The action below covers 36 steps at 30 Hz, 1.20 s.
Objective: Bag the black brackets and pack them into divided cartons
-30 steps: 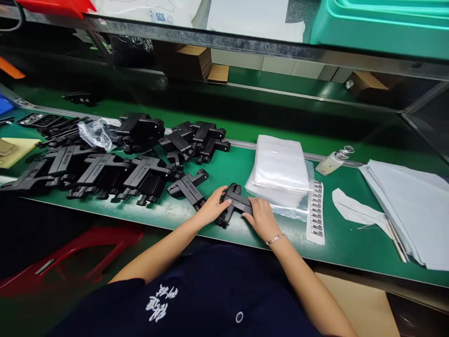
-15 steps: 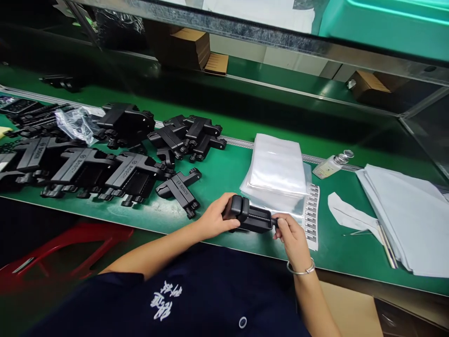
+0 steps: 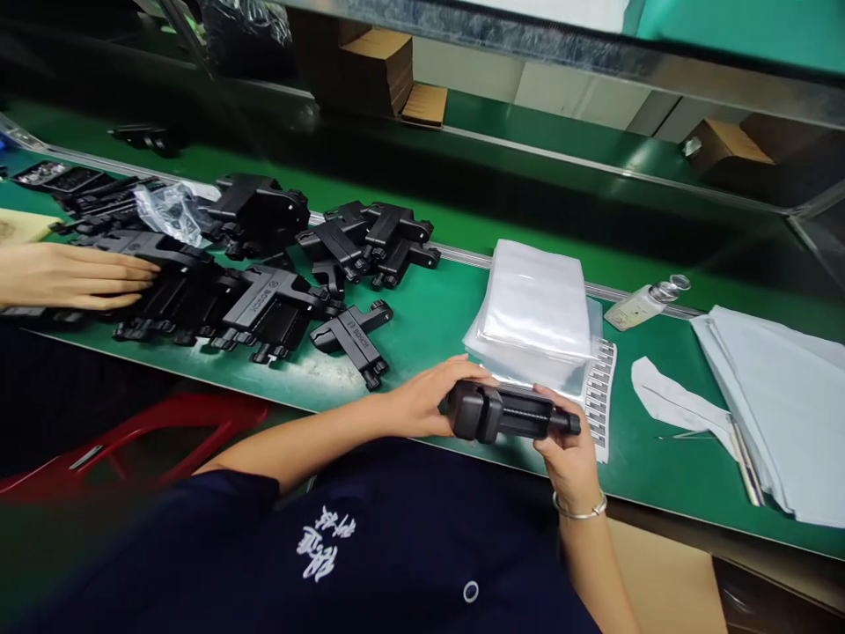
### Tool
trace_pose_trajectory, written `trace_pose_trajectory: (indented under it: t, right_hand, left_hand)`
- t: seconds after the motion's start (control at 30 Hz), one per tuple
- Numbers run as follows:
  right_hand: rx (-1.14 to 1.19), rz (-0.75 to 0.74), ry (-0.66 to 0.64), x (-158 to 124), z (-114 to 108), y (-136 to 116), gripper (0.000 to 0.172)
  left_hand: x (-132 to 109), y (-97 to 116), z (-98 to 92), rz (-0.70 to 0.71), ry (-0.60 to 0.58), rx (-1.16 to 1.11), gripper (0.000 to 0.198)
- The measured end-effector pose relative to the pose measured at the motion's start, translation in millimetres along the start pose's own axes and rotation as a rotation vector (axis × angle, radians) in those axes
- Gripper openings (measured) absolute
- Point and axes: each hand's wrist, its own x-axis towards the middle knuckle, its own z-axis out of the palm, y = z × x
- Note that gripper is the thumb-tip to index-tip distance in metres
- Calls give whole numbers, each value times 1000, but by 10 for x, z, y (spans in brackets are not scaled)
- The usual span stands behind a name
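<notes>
Both my hands hold a black plastic clamp bracket (image 3: 521,414) level above the bench's front edge. My left hand (image 3: 432,396) is closed on its blocky left end, with the fingers behind it and the thumb below. My right hand (image 3: 571,449) grips the narrower right end, near a small knob that sticks out. A long ribbed slot faces up along the bracket's middle. Just behind it lies a stack of clear plastic bags (image 3: 538,299). To the left, a similar bracket marked BOSCH (image 3: 356,342) lies on the green bench.
Several more black brackets (image 3: 264,304) crowd the left side, where another person's hand (image 3: 79,276) rests on them. A printed label sheet (image 3: 600,387), a small pump bottle (image 3: 643,304) and a pile of white sheets (image 3: 785,405) lie to the right. A metal-edged shelf (image 3: 528,48) crosses above.
My right hand has shifted from pinching the end knob to gripping the bracket's body, and the bracket has turned slightly. Another person's hand has come in at the left. The view has shifted a little.
</notes>
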Motion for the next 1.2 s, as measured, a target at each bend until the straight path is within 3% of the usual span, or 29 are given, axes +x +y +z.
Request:
trace_pose_trajectory:
  t: [0.13,0.23,0.3,0.37,0.5,0.6,0.67,0.73,0.8,0.9,0.97,1.03,1.13,1.2]
  right_hand:
    - [-47,-84,-17,-6,-8,-19,50]
    - [-84,-114,-32,8,10,-32,49]
    - [-119,-132,-39,23,49,-67,48]
    - [-198,-143,-30,36,106,-147,47]
    - [-497,-187,-50,66,211,-388,39]
    - [-675,-446,-109,112,212,-503,37]
    - [-763,-680,-138,138,184,-523,32]
    - [-755,-772,-170,145,165,-517,26]
    - [-631,-586,-146,138,176,-504,22]
    - [-316,14,-130,130,227,-470,24]
    - [-150,245,-141,132,248,-434,31]
    - [-184,167,-87,125,243,-396,37]
    - [-475,-187,5,94,204,-368,44]
    - [-532,-247,-11,79,180,-371,41]
  left_hand:
    - [-22,-62,-79,327,0,153,60]
    - [-53,-60,-117,370,5,175,59]
    - [-79,-44,-131,293,6,132,60]
    - [-104,-36,-125,102,45,5,65]
    - [-133,-69,-65,-319,312,-430,70]
    - [-137,-82,-53,-416,434,-612,73]
    - [-141,-61,-79,-422,430,-608,72]
    - [-155,-18,-118,-409,398,-545,72]
    - [-181,35,-156,-379,372,-415,71]
    - [-223,108,-191,-232,274,-149,68]
    - [-234,135,-194,-148,206,-19,63]
    - [-226,138,-185,-193,238,24,60]
    - [-191,113,-165,-367,319,-67,63]
    - [-168,99,-149,-389,304,-96,65]
